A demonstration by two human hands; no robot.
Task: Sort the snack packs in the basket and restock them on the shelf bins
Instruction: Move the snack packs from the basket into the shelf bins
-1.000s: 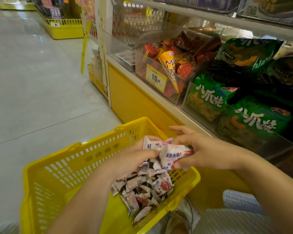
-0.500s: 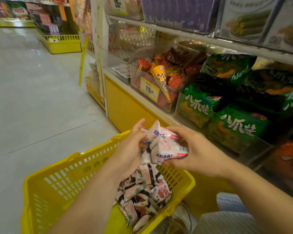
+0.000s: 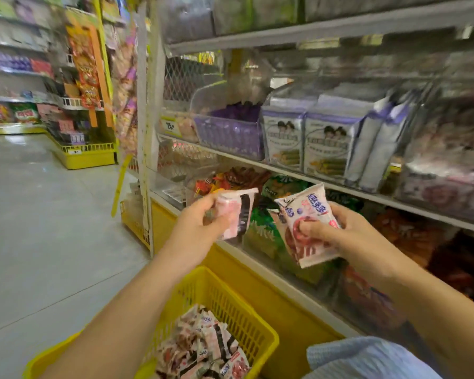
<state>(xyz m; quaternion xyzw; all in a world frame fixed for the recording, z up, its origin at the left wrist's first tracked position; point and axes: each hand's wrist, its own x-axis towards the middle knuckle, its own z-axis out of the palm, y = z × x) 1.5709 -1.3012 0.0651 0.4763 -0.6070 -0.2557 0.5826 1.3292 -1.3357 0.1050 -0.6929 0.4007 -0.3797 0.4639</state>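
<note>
My left hand point(image 3: 200, 222) grips a pink-and-white snack pack point(image 3: 234, 214) with a black stripe, held up in front of the lower shelf. My right hand point(image 3: 337, 236) grips a small stack of white-and-pink snack packs point(image 3: 304, 228) beside it, a little apart from the left pack. Below them the yellow basket point(image 3: 246, 305) holds several more of the same packs point(image 3: 203, 348). Clear shelf bins point(image 3: 230, 135) line the shelf behind my hands.
Purple-and-white boxed snacks point(image 3: 323, 143) fill the upper shelf bins. Green and red bags point(image 3: 263, 231) sit in the lower bins above a yellow base panel point(image 3: 260, 283). Grey floor point(image 3: 39, 228) opens to the left, with a yellow display rack point(image 3: 88, 157) further off.
Both hands rose out of the basket and parted, each with packs. The view tilted up from the lower shelf toward the shelf above.
</note>
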